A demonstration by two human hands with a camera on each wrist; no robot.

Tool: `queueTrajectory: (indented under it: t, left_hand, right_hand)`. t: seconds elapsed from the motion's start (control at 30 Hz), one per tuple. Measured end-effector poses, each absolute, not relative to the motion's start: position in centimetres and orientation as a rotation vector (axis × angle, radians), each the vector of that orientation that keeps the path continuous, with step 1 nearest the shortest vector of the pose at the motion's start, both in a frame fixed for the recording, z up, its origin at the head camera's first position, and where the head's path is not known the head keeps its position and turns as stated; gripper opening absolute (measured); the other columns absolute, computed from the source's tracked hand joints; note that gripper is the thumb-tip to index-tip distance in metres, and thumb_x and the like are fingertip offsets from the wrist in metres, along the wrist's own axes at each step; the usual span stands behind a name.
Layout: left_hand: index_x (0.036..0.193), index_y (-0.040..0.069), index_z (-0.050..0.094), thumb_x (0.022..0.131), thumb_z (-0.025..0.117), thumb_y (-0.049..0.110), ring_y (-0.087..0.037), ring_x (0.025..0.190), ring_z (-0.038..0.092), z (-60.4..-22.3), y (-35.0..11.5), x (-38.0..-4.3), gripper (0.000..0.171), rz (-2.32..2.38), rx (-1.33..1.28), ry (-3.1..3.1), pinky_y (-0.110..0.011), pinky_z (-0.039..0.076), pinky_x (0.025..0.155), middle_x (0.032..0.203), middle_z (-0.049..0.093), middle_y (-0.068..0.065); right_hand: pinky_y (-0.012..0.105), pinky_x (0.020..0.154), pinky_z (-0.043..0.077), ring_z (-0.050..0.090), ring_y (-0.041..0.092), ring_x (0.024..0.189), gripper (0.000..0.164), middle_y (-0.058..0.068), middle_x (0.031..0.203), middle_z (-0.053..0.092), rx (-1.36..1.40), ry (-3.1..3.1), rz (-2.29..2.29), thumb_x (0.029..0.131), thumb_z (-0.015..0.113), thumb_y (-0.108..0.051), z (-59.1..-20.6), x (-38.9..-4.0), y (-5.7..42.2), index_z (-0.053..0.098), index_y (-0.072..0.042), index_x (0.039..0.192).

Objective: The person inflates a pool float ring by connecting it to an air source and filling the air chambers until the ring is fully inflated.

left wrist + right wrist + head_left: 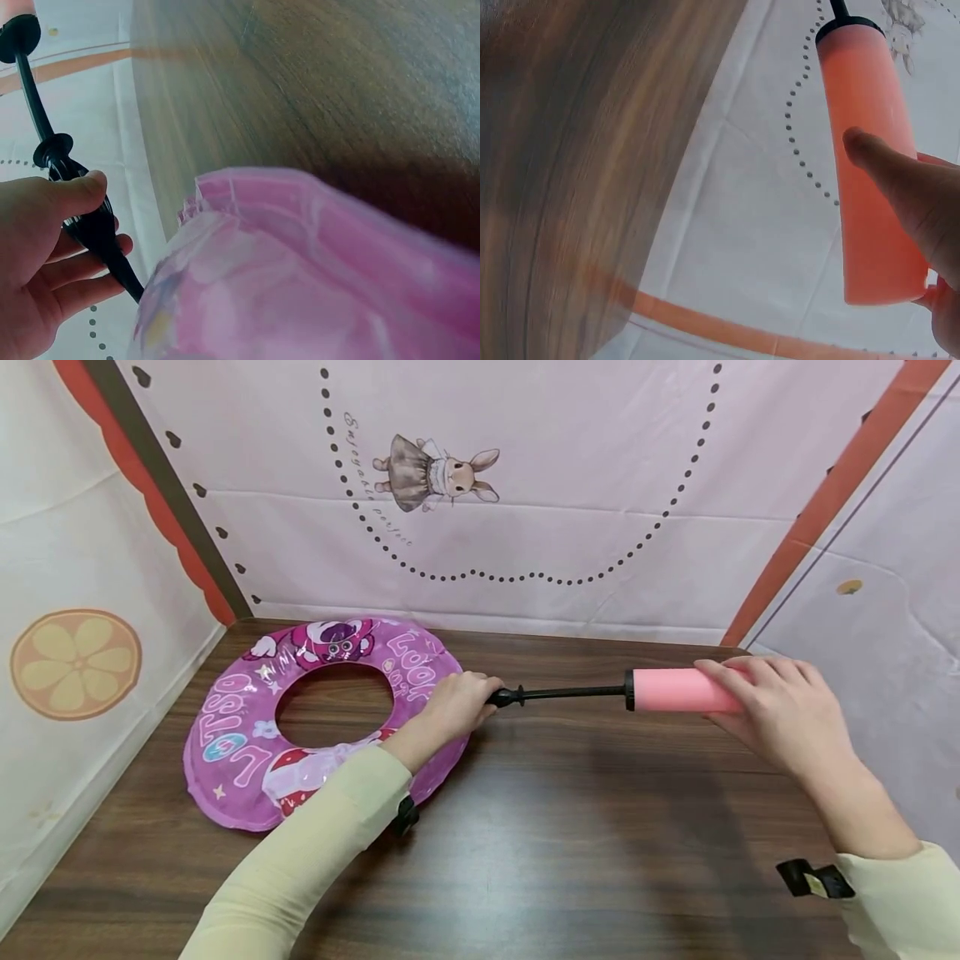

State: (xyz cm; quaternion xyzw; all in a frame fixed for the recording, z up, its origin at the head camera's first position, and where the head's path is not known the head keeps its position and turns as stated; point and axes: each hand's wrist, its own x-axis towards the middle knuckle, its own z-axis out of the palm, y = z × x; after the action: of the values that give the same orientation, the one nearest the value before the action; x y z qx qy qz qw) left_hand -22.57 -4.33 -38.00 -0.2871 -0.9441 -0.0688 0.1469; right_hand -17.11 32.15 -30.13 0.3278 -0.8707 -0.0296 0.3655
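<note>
A purple-pink swim ring (225, 777) with cartoon prints and lettering lies on the left of the table, looking partly filled, with creased edges. My left hand (459, 703) grips the black end piece (94, 225) of a hand pump, between thumb and fingers, over the ring's right side. In the left wrist view its tapered tip runs down to the ring's edge, where the end is hidden. My right hand (787, 714) holds the pump's pink barrel (675, 690) near its far end. The black rod (573, 692) stands drawn out between both hands, roughly level above the table.
The brown wood-grain table (525, 860) reaches back to a pale cloth wall (562, 460) printed with a rabbit and dotted lines. More printed cloth (67, 543) closes off the left and right sides. A black strap device (816, 878) sits at the right wrist.
</note>
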Motion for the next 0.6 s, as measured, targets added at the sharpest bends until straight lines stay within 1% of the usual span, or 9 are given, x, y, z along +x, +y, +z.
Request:
queueTrajectory:
  t: [0.03, 0.07, 0.1, 0.13, 0.2, 0.23, 0.3, 0.43, 0.6]
  left_hand:
    - [0.102, 0.013, 0.065, 0.080, 0.071, 0.021, -0.025, 0.078, 0.065, -38.0, -4.3, -22.5, 0.024, -0.200, -0.824, -2.715, -0.038, 0.053, 0.064, 0.088, 0.068, -0.004]
    - [0.101, 0.013, 0.065, 0.079, 0.071, 0.021, -0.025, 0.078, 0.065, -37.9, -4.3, -22.5, 0.024, -0.201, -0.823, -2.709, -0.038, 0.053, 0.064, 0.088, 0.068, -0.004]
    - [0.101, 0.013, 0.065, 0.079, 0.071, 0.020, -0.025, 0.077, 0.065, -37.9, -4.3, -22.4, 0.024, -0.202, -0.826, -2.703, -0.038, 0.053, 0.063, 0.088, 0.068, -0.004]
    - [0.100, 0.013, 0.065, 0.079, 0.072, 0.020, -0.025, 0.077, 0.065, -37.9, -4.2, -22.3, 0.023, -0.207, -0.829, -2.698, -0.038, 0.053, 0.063, 0.087, 0.068, -0.004]
    - [0.099, 0.012, 0.065, 0.078, 0.072, 0.019, -0.025, 0.077, 0.065, -37.8, -4.1, -22.2, 0.023, -0.213, -0.839, -2.688, -0.038, 0.053, 0.063, 0.087, 0.068, -0.005]
    - [0.099, 0.012, 0.065, 0.078, 0.072, 0.018, -0.025, 0.077, 0.065, -37.8, -4.1, -22.1, 0.023, -0.213, -0.843, -2.684, -0.038, 0.053, 0.062, 0.087, 0.068, -0.005]
    - [0.097, 0.011, 0.065, 0.077, 0.073, 0.018, -0.025, 0.077, 0.065, -37.8, -4.0, -22.1, 0.022, -0.213, -0.848, -2.676, -0.038, 0.053, 0.062, 0.086, 0.068, -0.005]
    - [0.095, 0.011, 0.065, 0.076, 0.073, 0.017, -0.025, 0.076, 0.065, -37.9, -3.9, -22.0, 0.021, -0.226, -0.841, -2.666, -0.038, 0.053, 0.061, 0.084, 0.067, -0.006]
    - [0.095, 0.011, 0.066, 0.076, 0.073, 0.017, -0.024, 0.077, 0.065, -37.9, -3.9, -22.0, 0.021, -0.250, -0.838, -2.674, -0.038, 0.053, 0.063, 0.084, 0.068, -0.005]
  right_hand:
    - [0.054, 0.071, 0.041, 0.054, 0.042, 0.086, 0.047, 0.015, 0.094, 0.062, 0.851, -2.237, -0.084, 0.092, 0.040, -0.050, -30.2, -17.1, 31.9, 0.060, -0.015, 0.116]
    - [0.053, 0.069, 0.041, 0.055, 0.041, 0.086, 0.043, 0.015, 0.094, 0.062, 0.865, -2.234, -0.099, 0.090, 0.047, -0.045, -30.4, -17.2, 31.5, 0.059, -0.015, 0.117]
    - [0.053, 0.068, 0.041, 0.055, 0.040, 0.085, 0.042, 0.015, 0.094, 0.062, 0.883, -2.227, -0.110, 0.085, 0.054, -0.040, -30.7, -17.3, 30.8, 0.058, -0.015, 0.118]
    - [0.052, 0.066, 0.041, 0.055, 0.039, 0.084, 0.044, 0.015, 0.094, 0.062, 0.903, -2.216, -0.125, 0.080, 0.060, -0.036, -31.0, -17.4, 29.9, 0.058, -0.015, 0.119]
    - [0.050, 0.063, 0.041, 0.056, 0.037, 0.082, 0.053, 0.014, 0.094, 0.061, 0.939, -2.189, -0.153, 0.069, 0.069, -0.026, -31.8, -17.8, 28.0, 0.057, -0.014, 0.119]
    - [0.049, 0.062, 0.041, 0.056, 0.036, 0.081, 0.055, 0.013, 0.093, 0.061, 0.950, -2.169, -0.164, 0.067, 0.071, -0.028, -32.2, -18.0, 27.0, 0.057, -0.014, 0.119]
    - [0.049, 0.063, 0.041, 0.056, 0.035, 0.079, 0.059, 0.012, 0.091, 0.061, 0.960, -2.140, -0.169, 0.063, 0.079, -0.028, -32.8, -18.4, 25.2, 0.058, -0.013, 0.117]
    - [0.048, 0.065, 0.042, 0.056, 0.033, 0.078, 0.060, 0.011, 0.088, 0.060, 0.948, -2.126, -0.183, 0.061, 0.083, -0.028, -33.4, -18.9, 22.9, 0.059, -0.012, 0.113]
    - [0.046, 0.066, 0.042, 0.056, 0.031, 0.079, 0.059, 0.010, 0.089, 0.060, 0.944, -2.153, -0.184, 0.061, 0.083, -0.030, -33.7, -19.1, 22.2, 0.059, -0.014, 0.112]
